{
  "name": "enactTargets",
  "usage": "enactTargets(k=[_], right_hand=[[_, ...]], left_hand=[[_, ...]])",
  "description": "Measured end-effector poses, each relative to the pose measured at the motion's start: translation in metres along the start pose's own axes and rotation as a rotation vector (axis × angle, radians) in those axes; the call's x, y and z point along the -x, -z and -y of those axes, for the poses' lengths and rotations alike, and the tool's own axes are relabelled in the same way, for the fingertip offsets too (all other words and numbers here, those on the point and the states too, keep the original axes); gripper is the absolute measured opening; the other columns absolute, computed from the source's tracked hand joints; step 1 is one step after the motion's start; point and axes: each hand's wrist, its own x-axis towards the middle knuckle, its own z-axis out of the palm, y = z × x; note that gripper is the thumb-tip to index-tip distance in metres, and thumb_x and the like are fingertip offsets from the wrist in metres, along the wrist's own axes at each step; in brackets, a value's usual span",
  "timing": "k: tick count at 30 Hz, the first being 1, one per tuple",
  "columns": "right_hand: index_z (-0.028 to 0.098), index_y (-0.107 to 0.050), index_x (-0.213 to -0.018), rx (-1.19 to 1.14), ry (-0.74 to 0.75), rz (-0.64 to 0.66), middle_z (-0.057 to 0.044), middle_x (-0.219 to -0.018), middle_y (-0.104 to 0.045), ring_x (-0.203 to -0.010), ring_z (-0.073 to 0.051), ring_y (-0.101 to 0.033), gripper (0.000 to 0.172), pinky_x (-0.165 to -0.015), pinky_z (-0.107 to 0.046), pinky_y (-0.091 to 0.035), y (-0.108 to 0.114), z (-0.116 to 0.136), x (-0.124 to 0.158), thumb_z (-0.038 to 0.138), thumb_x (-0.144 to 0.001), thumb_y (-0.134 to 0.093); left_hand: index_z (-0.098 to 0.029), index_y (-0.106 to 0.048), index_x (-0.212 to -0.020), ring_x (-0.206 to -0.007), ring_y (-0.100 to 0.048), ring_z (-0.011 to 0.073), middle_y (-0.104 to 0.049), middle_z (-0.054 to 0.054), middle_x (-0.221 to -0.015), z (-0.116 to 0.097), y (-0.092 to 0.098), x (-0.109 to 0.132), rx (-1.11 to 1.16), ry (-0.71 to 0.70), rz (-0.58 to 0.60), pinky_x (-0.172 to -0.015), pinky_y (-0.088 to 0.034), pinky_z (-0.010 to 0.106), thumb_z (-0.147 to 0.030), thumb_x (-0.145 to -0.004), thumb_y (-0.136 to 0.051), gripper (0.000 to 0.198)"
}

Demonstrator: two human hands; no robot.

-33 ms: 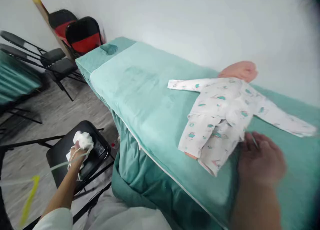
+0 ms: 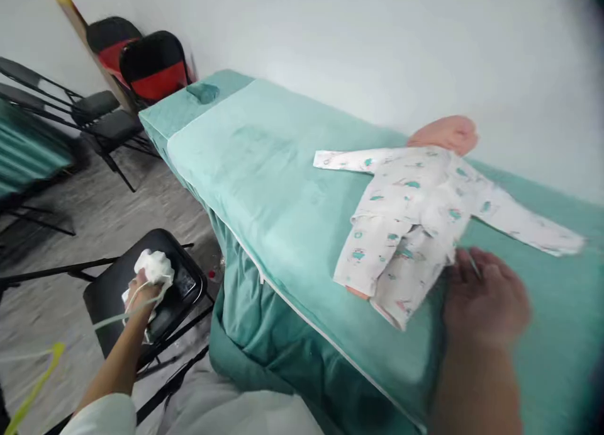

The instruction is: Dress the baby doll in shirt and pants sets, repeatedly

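My left hand (image 2: 144, 290) is closed on a crumpled white cloth (image 2: 155, 266) that lies on the seat of a black folding chair (image 2: 109, 303). Thin pale cords trail from the cloth over my wrist. On the bed, a baby doll (image 2: 441, 133) is dressed in a white printed shirt (image 2: 406, 186) and matching trousers (image 2: 377, 243), its sleeves spread to both sides. Beside the trousers' right edge is my right hand (image 2: 488, 293), slightly blurred. A gap shows between its fingers, and nothing held can be made out. The fingertips are close to the clothing; contact is unclear.
The long bed (image 2: 264, 164) has a green cover and stands along a white wall (image 2: 353, 51). Its draped side cloth (image 2: 255, 334) hangs next to the chair. More folding chairs (image 2: 155, 63) stand at the far left. A yellow strip (image 2: 38, 384) crosses the lower left.
The view has shifted very slightly, and the yellow strip at the lower left has swung a little. Both hands keep their places by the cloth and the doll.
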Motion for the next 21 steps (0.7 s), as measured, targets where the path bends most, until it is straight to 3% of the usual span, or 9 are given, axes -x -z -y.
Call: enactTargets(k=[3,5,9,11,13,14,16,18,21], right_hand=[[0.029,-0.069,-0.08,0.086,0.04,0.037,-0.002,-0.104,-0.076,-0.097,-0.027,-0.077,0.013,-0.095,-0.053,-0.062,0.007,-0.002,0.004,0.032,-0.068,-0.075],[0.036,-0.07,-0.084,0.153,0.082,0.082,0.0,-0.115,-0.078,-0.116,-0.034,-0.075,0.007,-0.109,-0.065,-0.054,0.012,-0.001,0.013,0.036,-0.077,-0.073],[0.044,-0.076,-0.099,0.126,0.262,0.051,0.004,-0.124,-0.078,-0.133,-0.038,-0.068,0.018,-0.118,-0.073,-0.046,0.008,0.02,0.057,0.033,-0.085,-0.07],[0.048,-0.077,-0.108,0.102,0.252,0.141,0.004,-0.133,-0.074,-0.14,-0.036,-0.063,0.027,-0.121,-0.072,-0.044,-0.002,0.041,0.092,0.03,-0.088,-0.069],[0.04,-0.078,-0.111,0.056,0.284,0.179,-0.002,-0.131,-0.075,-0.129,-0.036,-0.07,0.03,-0.114,-0.072,-0.052,-0.014,0.062,0.129,0.024,-0.087,-0.071],[0.037,-0.077,-0.116,0.046,0.279,0.287,-0.005,-0.132,-0.075,-0.124,-0.035,-0.073,0.032,-0.109,-0.069,-0.057,-0.021,0.069,0.146,0.021,-0.088,-0.072],[0.037,-0.068,-0.136,0.12,0.236,0.646,-0.007,-0.146,-0.068,-0.134,-0.031,-0.067,0.047,-0.11,-0.061,-0.059,-0.033,0.076,0.173,0.019,-0.092,-0.071],[0.042,-0.048,-0.157,0.262,0.21,0.908,-0.006,-0.165,-0.051,-0.153,-0.03,-0.051,0.072,-0.123,-0.058,-0.049,-0.045,0.071,0.188,0.022,-0.093,-0.074],[0.042,-0.025,-0.167,0.366,0.246,0.972,-0.006,-0.176,-0.033,-0.163,-0.03,-0.033,0.102,-0.132,-0.055,-0.038,-0.061,0.057,0.193,0.028,-0.085,-0.084]], left_hand=[[-0.019,-0.049,-0.141,-0.113,-0.065,0.0434,-0.055,0.016,-0.126,-0.006,0.005,0.003,0.17,0.008,-0.154,-0.089,-0.052,0.052,-0.049,-0.095,-0.051,0.055],[-0.018,-0.05,-0.133,-0.116,-0.062,0.0412,-0.052,0.013,-0.123,-0.023,0.003,0.007,0.314,-0.018,-0.27,-0.092,-0.052,0.055,-0.041,-0.091,-0.058,0.049],[-0.021,-0.044,-0.122,-0.114,-0.059,0.0337,-0.049,0.006,-0.111,-0.085,-0.015,0.026,0.602,-0.215,-0.368,-0.098,-0.053,0.057,-0.024,-0.076,-0.066,0.05],[-0.024,-0.045,-0.116,-0.113,-0.059,0.0313,-0.05,0.005,-0.111,-0.123,-0.025,0.043,0.709,-0.371,-0.367,-0.103,-0.052,0.057,-0.023,-0.073,-0.068,0.049],[-0.025,-0.046,-0.117,-0.113,-0.059,0.031,-0.052,0.007,-0.115,-0.162,-0.028,0.068,0.796,-0.518,-0.369,-0.107,-0.051,0.057,-0.028,-0.074,-0.069,0.048],[-0.026,-0.048,-0.119,-0.116,-0.059,0.0308,-0.053,0.007,-0.119,-0.181,-0.026,0.084,0.835,-0.586,-0.366,-0.109,-0.05,0.056,-0.03,-0.076,-0.07,0.049],[-0.027,-0.049,-0.122,-0.119,-0.059,0.0297,-0.055,0.007,-0.122,-0.217,-0.016,0.118,0.94,-0.712,-0.384,-0.111,-0.049,0.053,-0.035,-0.08,-0.069,0.048],[-0.024,-0.054,-0.121,-0.114,-0.063,0.0291,-0.061,0.007,-0.119,-0.251,0.001,0.154,1.265,-0.884,-0.364,-0.107,-0.05,0.051,-0.036,-0.077,-0.074,0.05],[-0.026,-0.061,-0.129,-0.118,-0.066,0.0267,-0.068,0.007,-0.128,-0.293,0.026,0.205,1.535,-0.919,0.155,-0.107,-0.052,0.044,-0.037,-0.08,-0.077,0.053]])
